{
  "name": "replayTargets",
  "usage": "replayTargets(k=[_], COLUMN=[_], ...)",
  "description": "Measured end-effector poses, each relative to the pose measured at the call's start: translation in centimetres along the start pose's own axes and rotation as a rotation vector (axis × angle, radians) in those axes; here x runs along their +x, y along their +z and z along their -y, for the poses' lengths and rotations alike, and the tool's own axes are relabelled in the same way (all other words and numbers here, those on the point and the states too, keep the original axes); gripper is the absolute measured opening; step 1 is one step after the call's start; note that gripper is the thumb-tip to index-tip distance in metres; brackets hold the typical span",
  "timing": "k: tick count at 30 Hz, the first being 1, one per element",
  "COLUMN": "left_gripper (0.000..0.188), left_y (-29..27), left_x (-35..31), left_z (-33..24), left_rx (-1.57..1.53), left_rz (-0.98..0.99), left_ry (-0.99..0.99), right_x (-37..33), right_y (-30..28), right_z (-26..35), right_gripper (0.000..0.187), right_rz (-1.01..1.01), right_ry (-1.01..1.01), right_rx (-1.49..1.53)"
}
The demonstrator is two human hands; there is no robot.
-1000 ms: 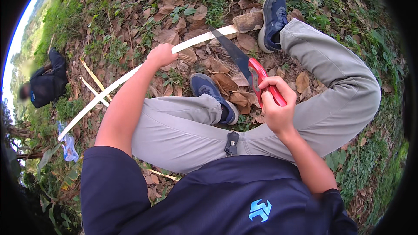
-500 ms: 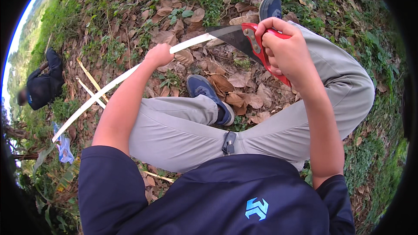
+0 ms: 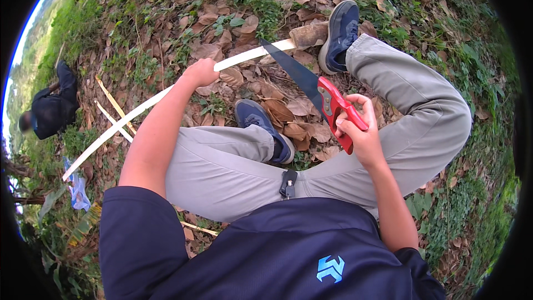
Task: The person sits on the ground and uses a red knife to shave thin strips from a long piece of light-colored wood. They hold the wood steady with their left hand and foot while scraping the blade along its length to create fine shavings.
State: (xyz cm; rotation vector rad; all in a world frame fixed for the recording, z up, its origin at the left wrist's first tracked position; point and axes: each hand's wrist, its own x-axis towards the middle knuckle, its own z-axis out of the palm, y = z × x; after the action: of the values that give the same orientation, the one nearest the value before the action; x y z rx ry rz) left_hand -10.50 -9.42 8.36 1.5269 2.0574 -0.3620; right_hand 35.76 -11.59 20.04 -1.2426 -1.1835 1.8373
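Note:
My left hand (image 3: 202, 72) is wrapped round a long pale wooden strip (image 3: 129, 118), which runs from the lower left up to the right. The strip's far end rests on or against a short brown log (image 3: 308, 35) beside my right shoe. In my right hand (image 3: 358, 133) is a hand saw (image 3: 294, 69) with a red handle and a dark blade. My fingers close round the handle. The blade slants up and left, and its tip lies at the strip, a little left of the log; whether its teeth touch the wood I cannot tell.
Two thinner wooden strips (image 3: 115, 112) lie crossed on the ground at the left, with a crumpled blue-white plastic bag (image 3: 79, 191) below them. Another person in dark clothes (image 3: 55, 103) is at the far left. Dry leaves (image 3: 302, 105) and grass surround my shoes (image 3: 264, 125).
My right hand has drawn the saw down and back toward me, so only the blade's tip meets the strip. My right foot has shifted near the log. My left hand keeps its hold.

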Motion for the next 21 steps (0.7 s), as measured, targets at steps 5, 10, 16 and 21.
replayTargets(k=[5, 10, 16, 21], left_gripper=[0.032, 0.033, 0.032, 0.034], left_y=[0.2, -0.3, -1.8, -5.2], left_x=[0.3, -0.1, -0.4, -1.9], left_z=[0.7, -0.1, -0.5, -3.4], left_rx=[-0.1, -0.278, -0.295, -0.205], left_rz=[0.053, 0.22, 0.281, 0.294], left_ry=[0.099, 0.157, 0.082, 0.051], right_x=[-0.3, 0.4, 0.1, -0.8], right_y=[-0.5, -1.2, -0.7, -0.9], right_z=[0.8, 2.5, 4.3, 4.7], right_gripper=[0.028, 0.021, 0.023, 0.017], right_rz=[-0.067, -0.143, 0.134, 0.216], right_ry=[0.084, 0.047, -0.158, -0.091], right_rx=[-0.017, 0.068, -0.119, -0.068])
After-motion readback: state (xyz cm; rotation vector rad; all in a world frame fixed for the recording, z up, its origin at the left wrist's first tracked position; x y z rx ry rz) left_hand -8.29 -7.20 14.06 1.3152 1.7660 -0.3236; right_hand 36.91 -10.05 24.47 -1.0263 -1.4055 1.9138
